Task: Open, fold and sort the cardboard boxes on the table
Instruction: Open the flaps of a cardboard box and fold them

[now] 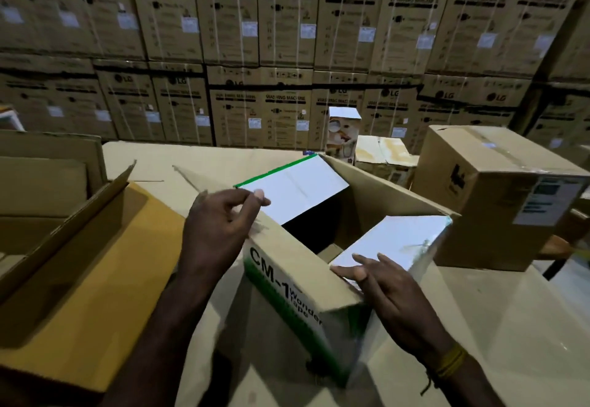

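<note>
Fingers: left hand [220,218] pinches far flap [297,189] | right hand [383,288] flat on near flap [392,240] | box [287,272] mouth up

1. Lower frame edge cuts off both forearms and the open box [297,282] bottom.
2. Left edge crops the flattened carton [79,279].
3. Stacked cartons' [287,23] small print is blurred, unreadable.

The open box [306,279] at the table's [479,326] middle leaves a dark gap between its two white flaps [297,189], wide enough for a hand. A flattened carton [79,279] blocks the left edge; a taped carton [498,195] and small boxes [383,154] block the far right corner.
</note>
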`<state>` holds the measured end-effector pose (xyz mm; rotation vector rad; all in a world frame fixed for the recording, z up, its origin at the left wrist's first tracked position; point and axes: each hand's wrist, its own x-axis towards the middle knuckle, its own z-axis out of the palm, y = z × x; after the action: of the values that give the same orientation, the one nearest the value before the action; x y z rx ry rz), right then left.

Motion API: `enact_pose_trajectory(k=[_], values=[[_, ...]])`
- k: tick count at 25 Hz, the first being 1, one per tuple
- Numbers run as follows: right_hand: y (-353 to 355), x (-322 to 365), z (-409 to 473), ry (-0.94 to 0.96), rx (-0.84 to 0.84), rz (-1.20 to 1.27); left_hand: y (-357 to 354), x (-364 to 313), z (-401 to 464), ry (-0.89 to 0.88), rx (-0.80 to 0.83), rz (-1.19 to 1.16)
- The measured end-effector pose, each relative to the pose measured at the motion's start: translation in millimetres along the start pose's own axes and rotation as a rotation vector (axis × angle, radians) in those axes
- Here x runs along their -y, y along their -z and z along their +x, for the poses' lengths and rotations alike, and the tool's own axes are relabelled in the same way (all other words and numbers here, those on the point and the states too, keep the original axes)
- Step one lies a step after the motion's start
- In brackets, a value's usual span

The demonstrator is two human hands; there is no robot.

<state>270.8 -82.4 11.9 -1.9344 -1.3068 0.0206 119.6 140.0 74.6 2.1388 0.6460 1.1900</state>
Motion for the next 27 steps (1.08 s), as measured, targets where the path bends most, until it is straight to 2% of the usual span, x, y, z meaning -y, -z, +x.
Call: enact_pose_trajectory(k=[6, 9, 12, 18, 22, 25, 27], values=[[22, -49, -9, 0.126, 0.114, -0.218, -20, 11, -48, 0.314, 0.294, -0.104], [37, -67, -12, 0.195, 0.17, -0.226, -53, -2, -72, 0.335, 0.398, 0.048], [33, -71, -8, 0.218, 0.173, -0.297, -89, -29, -98, 0.403, 0.497, 0.058], [7, -52, -7, 0.198, 0.037, -0.379, -97, -30, -93, 0.44, 0.498, -0.063], [-11, -10, -2, 0.232, 0.05, -0.437, -80, -6, -71, 0.442, 0.444, -0.114], [9, 6, 27, 0.117, 0.235, -0.29, -84, 15, -42, 0.451, 0.451, 0.117], [18, -4, 57, 0.075, 0.309, -0.275, -96, 24, -20, 0.363, 0.469, 0.359]])
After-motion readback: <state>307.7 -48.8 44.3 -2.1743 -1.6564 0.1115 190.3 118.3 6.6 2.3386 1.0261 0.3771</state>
